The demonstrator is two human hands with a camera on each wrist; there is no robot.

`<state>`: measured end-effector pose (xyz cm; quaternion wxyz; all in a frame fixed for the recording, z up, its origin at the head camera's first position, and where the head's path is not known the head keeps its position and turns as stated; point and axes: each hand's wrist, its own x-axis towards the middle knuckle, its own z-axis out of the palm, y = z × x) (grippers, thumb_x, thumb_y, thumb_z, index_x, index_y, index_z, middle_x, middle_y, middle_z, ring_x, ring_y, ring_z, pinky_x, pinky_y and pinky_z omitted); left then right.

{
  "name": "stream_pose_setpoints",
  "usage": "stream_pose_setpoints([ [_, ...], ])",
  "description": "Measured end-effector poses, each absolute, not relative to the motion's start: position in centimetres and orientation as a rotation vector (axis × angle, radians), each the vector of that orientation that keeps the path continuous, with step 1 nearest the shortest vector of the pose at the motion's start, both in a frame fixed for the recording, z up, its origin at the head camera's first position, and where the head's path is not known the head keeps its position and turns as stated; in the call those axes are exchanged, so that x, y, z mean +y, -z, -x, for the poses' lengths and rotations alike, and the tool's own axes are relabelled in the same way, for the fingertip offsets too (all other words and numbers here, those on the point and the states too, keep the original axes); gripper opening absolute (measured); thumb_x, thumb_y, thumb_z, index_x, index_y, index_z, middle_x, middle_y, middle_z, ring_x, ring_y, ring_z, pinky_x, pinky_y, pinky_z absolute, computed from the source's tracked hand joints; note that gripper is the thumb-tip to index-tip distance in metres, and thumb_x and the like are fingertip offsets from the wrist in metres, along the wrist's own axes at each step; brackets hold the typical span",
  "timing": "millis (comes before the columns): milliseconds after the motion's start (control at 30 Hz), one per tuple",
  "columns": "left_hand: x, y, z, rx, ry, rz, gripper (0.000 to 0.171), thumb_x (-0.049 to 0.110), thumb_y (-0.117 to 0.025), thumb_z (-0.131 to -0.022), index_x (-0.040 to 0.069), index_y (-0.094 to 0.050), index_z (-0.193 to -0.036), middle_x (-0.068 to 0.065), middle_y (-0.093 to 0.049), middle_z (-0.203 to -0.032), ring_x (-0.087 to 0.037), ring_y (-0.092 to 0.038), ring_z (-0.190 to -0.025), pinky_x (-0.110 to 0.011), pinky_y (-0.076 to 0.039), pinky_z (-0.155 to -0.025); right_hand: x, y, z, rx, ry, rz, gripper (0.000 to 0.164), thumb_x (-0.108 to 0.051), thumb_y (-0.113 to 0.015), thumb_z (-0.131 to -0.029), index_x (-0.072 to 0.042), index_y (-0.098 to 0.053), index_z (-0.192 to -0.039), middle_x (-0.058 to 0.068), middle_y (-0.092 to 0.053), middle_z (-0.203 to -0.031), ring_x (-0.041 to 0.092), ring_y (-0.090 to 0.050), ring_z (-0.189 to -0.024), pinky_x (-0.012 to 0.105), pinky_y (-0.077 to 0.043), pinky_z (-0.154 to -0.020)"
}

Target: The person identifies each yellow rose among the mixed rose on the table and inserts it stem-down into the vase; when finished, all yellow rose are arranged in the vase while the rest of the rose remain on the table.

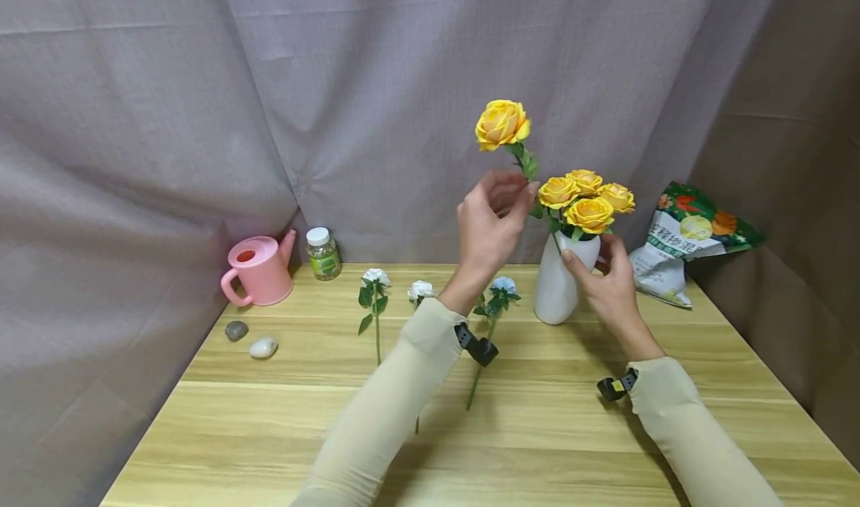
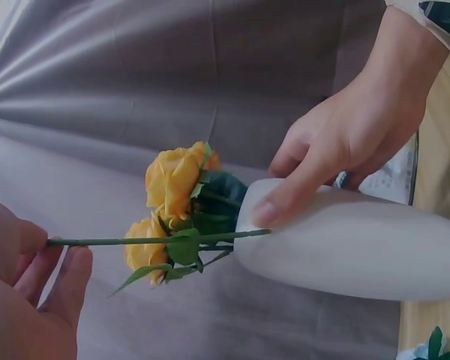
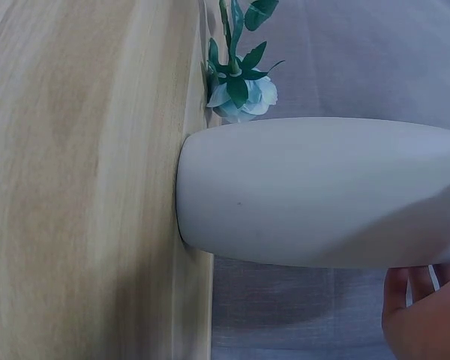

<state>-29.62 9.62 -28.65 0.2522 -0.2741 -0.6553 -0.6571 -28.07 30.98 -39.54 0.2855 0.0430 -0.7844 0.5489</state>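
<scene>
My left hand (image 1: 490, 219) pinches the green stem of a yellow rose (image 1: 502, 125), whose bloom stands above the hand. In the left wrist view the stem (image 2: 120, 241) reaches from the fingertips to the rim of a white vase (image 2: 352, 244), its lower end close to my right thumb. My right hand (image 1: 608, 283) grips the vase near its neck, thumb on the near side, fingers behind. Several yellow roses (image 1: 589, 214) stand in the vase. The vase's base is on the table, as the right wrist view shows.
A blue rose (image 1: 503, 286) and two white roses, one (image 1: 375, 277) farther left, lie on the wooden table (image 1: 537, 447). At left are a pink watering can (image 1: 262, 272), a jar (image 1: 323, 254) and two stones (image 1: 263, 347). A printed bag (image 1: 672, 249) leans right of the vase.
</scene>
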Motion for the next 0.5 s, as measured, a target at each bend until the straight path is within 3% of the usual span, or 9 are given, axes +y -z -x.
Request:
stream_pose_setpoints([
  [267,9.6,27.0,27.7,-1.678,1.822,0.754,0.018,0.011,-0.069,-0.096,0.001,-0.064,-0.110,-0.018,-0.076,-0.102,-0.024,-0.076,-0.091,-0.021,-0.060,-0.080,31.0,39.8,28.3,-2.093,-1.474,-0.103,0.055,-0.025,-0.074,-0.092,-0.015,-0.047,-0.139,-0.003,-0.054,-0.130,0.005,-0.053,-0.114,0.017,-0.044,-0.094],
  [500,9.2,26.5,27.0,-1.683,1.744,0.744,0.018,0.008,-0.068,-0.095,0.000,-0.063,-0.111,-0.014,-0.077,-0.102,-0.013,-0.076,-0.093,-0.018,-0.059,-0.080,31.3,40.7,29.2,-2.097,-1.447,-0.104,0.057,-0.023,-0.074,-0.092,-0.016,-0.046,-0.140,-0.006,-0.053,-0.131,0.005,-0.053,-0.116,0.017,-0.043,-0.095],
])
